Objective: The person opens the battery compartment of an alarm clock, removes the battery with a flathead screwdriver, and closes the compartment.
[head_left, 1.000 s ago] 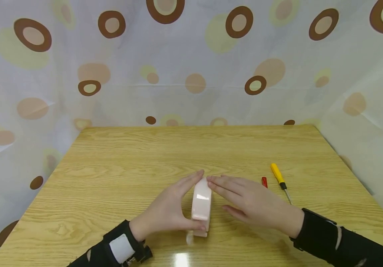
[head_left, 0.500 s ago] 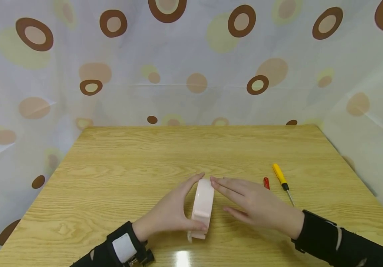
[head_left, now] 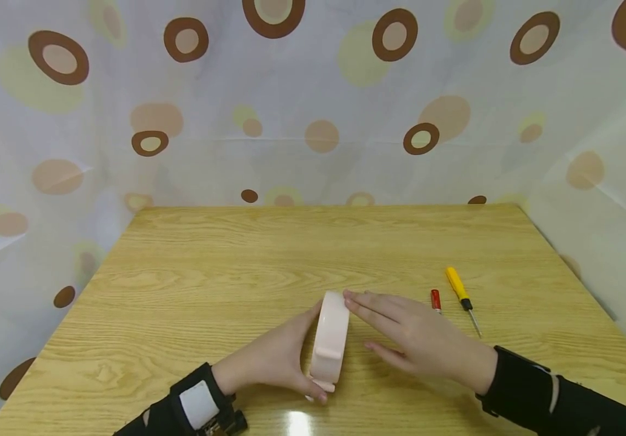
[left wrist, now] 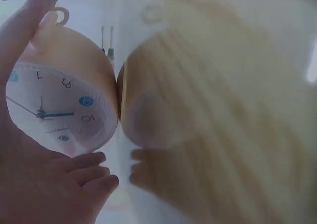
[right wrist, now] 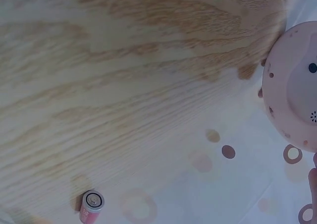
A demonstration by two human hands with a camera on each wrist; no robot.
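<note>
A round pale pink alarm clock (head_left: 330,339) stands on its rim, slightly tilted, in front of me. My left hand (head_left: 269,357) holds it from the left, thumb at the near end and fingers at the far side, their tips hidden behind it. The left wrist view shows the numbered dial (left wrist: 59,110) between thumb and fingers. With straight fingers, my right hand (head_left: 411,330) touches the clock's upper right edge; its thumb is apart from the clock. In the right wrist view, the clock's back (right wrist: 292,90) shows small holes.
Just beyond my right hand lies a red battery (head_left: 436,300), partly hidden by the hand. A yellow-handled screwdriver (head_left: 459,290) is to the right of it. The wooden table (head_left: 209,260) ends at a dotted curtain (head_left: 291,91) at the back and sides.
The clock has tilted a little to the right at its top. My left thumb has slid lower off its near face, and the left fingertips have gone behind it. The right hand barely moved.
</note>
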